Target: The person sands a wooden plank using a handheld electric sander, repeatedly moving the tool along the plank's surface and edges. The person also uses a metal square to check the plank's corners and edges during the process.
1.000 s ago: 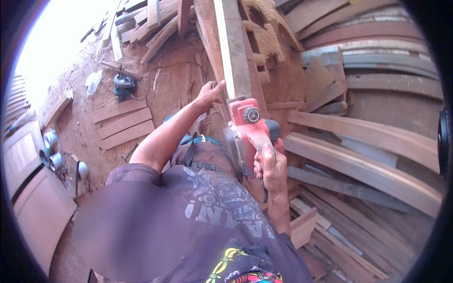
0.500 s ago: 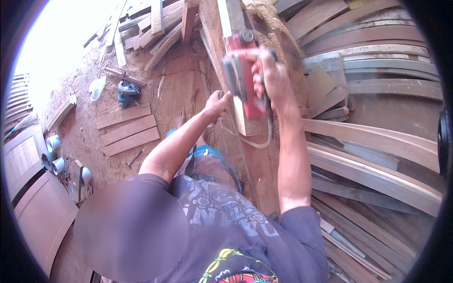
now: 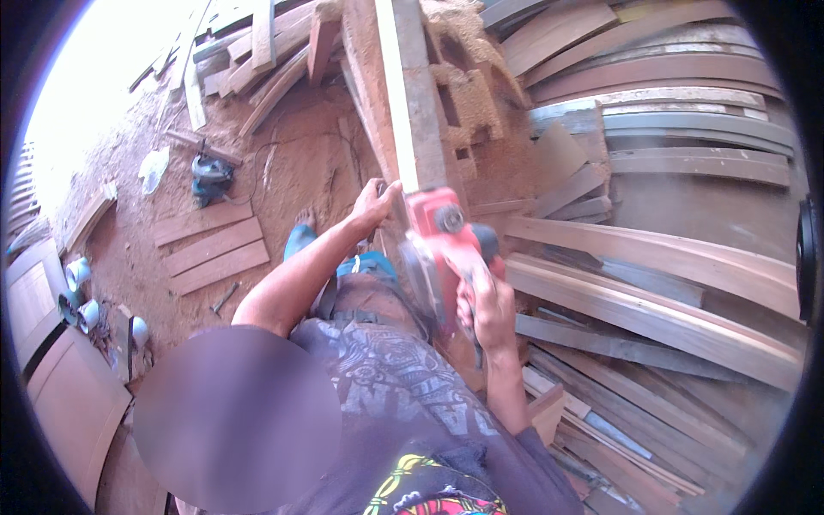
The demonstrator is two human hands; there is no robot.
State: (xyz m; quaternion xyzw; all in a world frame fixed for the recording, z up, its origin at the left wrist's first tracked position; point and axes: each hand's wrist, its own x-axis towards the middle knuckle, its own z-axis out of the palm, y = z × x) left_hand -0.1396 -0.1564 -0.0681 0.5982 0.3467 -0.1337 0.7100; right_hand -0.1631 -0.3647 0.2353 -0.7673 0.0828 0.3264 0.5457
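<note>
My right hand (image 3: 489, 313) is wrapped around the rear handle of a red electric hand planer (image 3: 446, 253), which is partly smeared by motion. The planer sits at the near end of a long wooden board (image 3: 395, 103) with a pale upper edge, close to my body. That board points away from me along a thicker brown beam (image 3: 418, 86). Just left of the planer's front, my left hand (image 3: 376, 204) is closed on the side of the board; its fingertips are partly hidden.
Long planks (image 3: 652, 257) lie stacked along the right, and sawdust (image 3: 481, 86) is heaped beyond the beam. On the ground to the left are a dark blue power tool (image 3: 210, 178), reddish boards (image 3: 215, 245), a plastic bag (image 3: 154, 169) and several pale pipe fittings (image 3: 77, 275).
My right hand has drawn the planer back toward my body along the board, baring the board's far stretch. My left hand stays on the board's side. The view has shifted slightly.
</note>
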